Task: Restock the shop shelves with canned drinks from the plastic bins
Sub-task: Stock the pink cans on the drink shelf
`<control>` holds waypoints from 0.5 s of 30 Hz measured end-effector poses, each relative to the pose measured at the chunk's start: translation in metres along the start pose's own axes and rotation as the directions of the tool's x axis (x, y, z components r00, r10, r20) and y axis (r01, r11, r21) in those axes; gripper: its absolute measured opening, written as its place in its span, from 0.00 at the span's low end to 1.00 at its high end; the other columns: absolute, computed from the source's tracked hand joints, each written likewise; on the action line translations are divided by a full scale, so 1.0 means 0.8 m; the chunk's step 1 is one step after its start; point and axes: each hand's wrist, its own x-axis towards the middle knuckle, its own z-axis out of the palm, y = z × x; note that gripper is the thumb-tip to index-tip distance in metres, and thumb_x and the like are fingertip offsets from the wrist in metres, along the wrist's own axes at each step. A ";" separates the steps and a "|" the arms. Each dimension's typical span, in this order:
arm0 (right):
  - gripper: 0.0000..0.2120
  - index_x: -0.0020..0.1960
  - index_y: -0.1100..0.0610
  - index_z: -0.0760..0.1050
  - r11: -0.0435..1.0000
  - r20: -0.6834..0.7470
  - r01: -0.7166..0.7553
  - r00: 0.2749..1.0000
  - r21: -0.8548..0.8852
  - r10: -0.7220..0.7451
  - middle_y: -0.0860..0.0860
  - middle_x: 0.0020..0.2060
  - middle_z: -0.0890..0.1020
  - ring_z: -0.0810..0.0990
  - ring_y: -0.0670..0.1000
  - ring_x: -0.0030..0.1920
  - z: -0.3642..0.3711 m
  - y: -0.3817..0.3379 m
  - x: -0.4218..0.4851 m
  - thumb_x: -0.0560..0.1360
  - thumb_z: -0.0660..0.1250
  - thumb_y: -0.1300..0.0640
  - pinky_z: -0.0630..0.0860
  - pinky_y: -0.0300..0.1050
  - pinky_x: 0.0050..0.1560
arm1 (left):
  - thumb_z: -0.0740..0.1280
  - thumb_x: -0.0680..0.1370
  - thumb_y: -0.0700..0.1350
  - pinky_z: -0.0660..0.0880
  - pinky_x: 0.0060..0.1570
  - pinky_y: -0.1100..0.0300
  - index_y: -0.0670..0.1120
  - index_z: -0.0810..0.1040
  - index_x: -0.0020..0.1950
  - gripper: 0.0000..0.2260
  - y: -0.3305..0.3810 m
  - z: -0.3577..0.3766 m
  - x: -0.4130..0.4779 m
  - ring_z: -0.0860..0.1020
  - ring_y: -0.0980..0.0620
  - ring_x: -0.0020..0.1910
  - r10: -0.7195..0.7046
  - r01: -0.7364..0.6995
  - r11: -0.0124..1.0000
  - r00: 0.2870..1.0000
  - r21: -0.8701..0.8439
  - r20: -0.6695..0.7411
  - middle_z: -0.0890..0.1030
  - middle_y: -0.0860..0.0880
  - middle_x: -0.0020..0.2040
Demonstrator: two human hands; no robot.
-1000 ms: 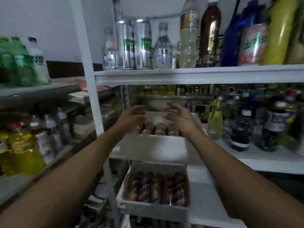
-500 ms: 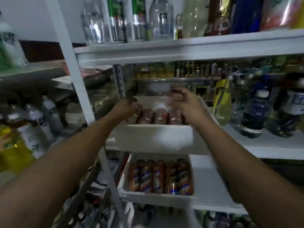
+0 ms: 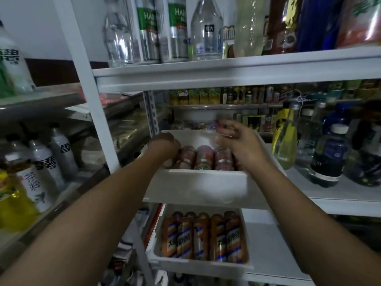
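Upper plastic bin point(image 3: 206, 188) on the middle shelf point(image 3: 340, 197): three reddish cans point(image 3: 204, 158) visible, lying between two hands. Left hand point(image 3: 165, 145): fingers hidden behind the rim, grip indeterminable. Right hand point(image 3: 239, 147): fingers loosely spread, holding nothing. Lower bin point(image 3: 202, 265): five orange cans point(image 3: 201, 236)

Two white bins point(image 3: 198, 186) point(image 3: 202, 265), five orange cans point(image 3: 201, 238), two hands point(image 3: 165, 145) point(image 3: 243, 149)
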 end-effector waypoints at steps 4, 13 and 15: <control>0.21 0.62 0.50 0.78 1.000 0.012 -0.015 1.000 0.011 0.015 0.52 0.56 0.85 0.83 0.49 0.58 0.001 -0.004 -0.002 0.73 0.75 0.64 0.80 0.50 0.61 | 0.65 0.82 0.47 0.74 0.62 0.52 0.40 0.73 0.70 0.19 -0.003 0.008 -0.002 0.75 0.41 0.66 -0.027 0.030 0.999 0.997 0.037 -0.071 0.75 0.40 0.67; 0.21 0.60 0.51 0.77 0.998 -0.021 -0.002 1.000 0.056 0.003 0.53 0.54 0.84 0.82 0.48 0.57 0.006 -0.008 -0.006 0.72 0.74 0.68 0.80 0.45 0.59 | 0.61 0.79 0.52 0.72 0.66 0.44 0.45 0.70 0.73 0.24 0.001 0.019 0.009 0.70 0.37 0.69 0.065 -0.072 0.982 0.997 0.175 0.045 0.71 0.39 0.72; 0.22 0.62 0.53 0.77 0.998 -0.020 -0.005 1.000 0.066 0.006 0.52 0.53 0.84 0.82 0.48 0.56 0.005 -0.008 -0.008 0.72 0.74 0.69 0.80 0.45 0.58 | 0.61 0.79 0.54 0.72 0.64 0.47 0.49 0.72 0.71 0.22 0.005 0.016 0.004 0.73 0.41 0.66 0.077 -0.084 0.986 0.995 0.142 0.057 0.74 0.44 0.69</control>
